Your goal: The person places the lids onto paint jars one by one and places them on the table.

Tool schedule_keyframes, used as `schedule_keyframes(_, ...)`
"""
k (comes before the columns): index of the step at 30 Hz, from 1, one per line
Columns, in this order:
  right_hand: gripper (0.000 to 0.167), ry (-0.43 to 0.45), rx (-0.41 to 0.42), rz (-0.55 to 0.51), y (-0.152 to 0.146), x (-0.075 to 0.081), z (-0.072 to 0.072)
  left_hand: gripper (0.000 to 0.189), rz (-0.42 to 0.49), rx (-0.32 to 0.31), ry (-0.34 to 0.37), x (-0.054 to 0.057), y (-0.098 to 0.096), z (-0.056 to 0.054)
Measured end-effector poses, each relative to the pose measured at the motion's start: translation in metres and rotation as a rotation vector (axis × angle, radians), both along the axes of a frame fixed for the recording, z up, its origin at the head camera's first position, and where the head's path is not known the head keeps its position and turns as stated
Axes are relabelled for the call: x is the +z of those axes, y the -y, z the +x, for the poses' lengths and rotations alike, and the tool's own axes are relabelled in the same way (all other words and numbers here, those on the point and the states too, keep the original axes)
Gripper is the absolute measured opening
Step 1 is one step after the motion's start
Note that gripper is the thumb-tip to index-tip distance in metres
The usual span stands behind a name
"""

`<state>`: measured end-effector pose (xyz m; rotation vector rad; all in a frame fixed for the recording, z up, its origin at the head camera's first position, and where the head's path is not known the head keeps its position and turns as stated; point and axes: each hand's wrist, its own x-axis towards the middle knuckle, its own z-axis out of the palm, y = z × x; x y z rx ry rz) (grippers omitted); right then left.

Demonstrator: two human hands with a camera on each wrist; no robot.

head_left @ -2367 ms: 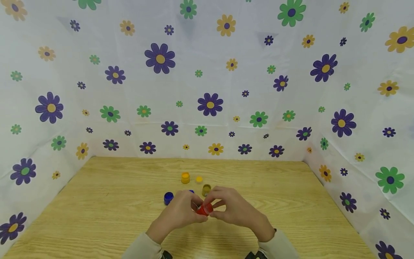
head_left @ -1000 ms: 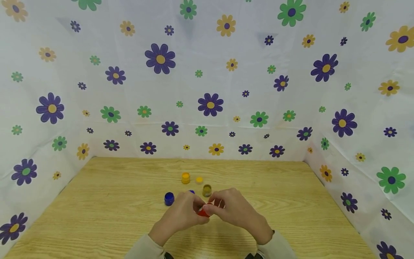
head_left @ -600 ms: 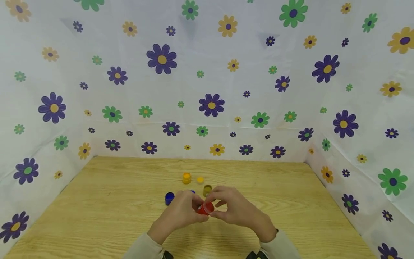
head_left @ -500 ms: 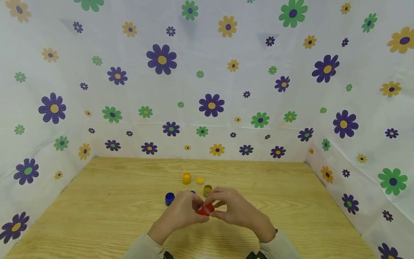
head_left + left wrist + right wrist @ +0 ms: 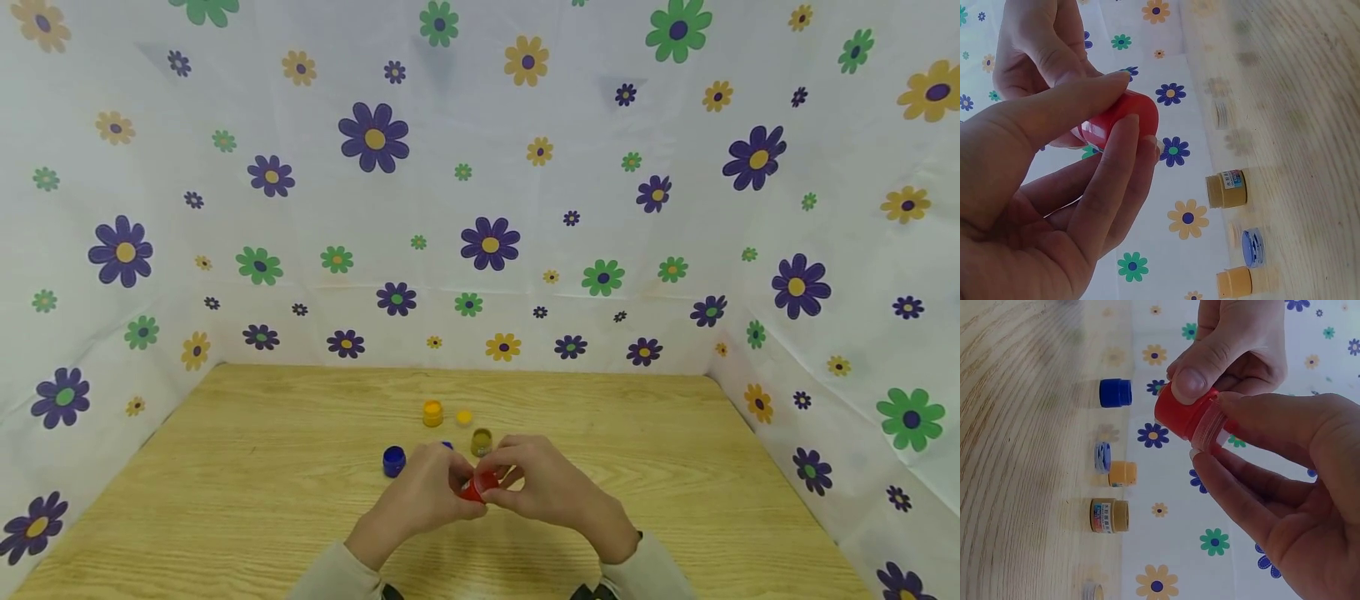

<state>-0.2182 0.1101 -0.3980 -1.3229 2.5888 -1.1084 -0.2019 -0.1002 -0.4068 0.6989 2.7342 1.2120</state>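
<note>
Between the two hands is a small red paint jar [image 5: 1174, 414], held tilted above the table. My left hand [image 5: 422, 493] grips its body with thumb and fingers, as the left wrist view also shows. At its mouth sits a clear screw lid [image 5: 1210, 427], pinched between the thumb and fingers of my right hand [image 5: 546, 485]. Just past the hands stands an ochre paint jar [image 5: 482, 442] without a lid. A blue paint jar [image 5: 393, 461] stands left of my left hand, and a blue-smeared lid [image 5: 1102, 457] is partly hidden behind that hand in the head view.
Farther back on the wooden table [image 5: 637, 450] are a yellow paint jar [image 5: 432, 414] and a yellow-smeared lid [image 5: 464, 417]. Another clear lid [image 5: 1092, 592] lies near the ochre jar. A flowered white cloth [image 5: 420, 192] rises behind and at both sides.
My right fingers and thumb have shifted back and forth around the lid, covering and baring the jar's end. The left hand keeps its grip in place; the jars on the table have not moved.
</note>
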Motion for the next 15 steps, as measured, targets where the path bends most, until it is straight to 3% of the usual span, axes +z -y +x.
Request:
schedule_keyframes(5,0.01,-0.019,-0.055,0.042,0.0014,-0.0012,-0.0013,0.013,0.003,-0.008,0.003,-0.0005,-0.0022,0.0007)
schedule_keyframes(15,0.018,-0.002,-0.09,0.074,0.0011,-0.0031,-0.0029,0.012,0.01,-0.021,-0.004,-0.0007,-0.0028,0.0006)
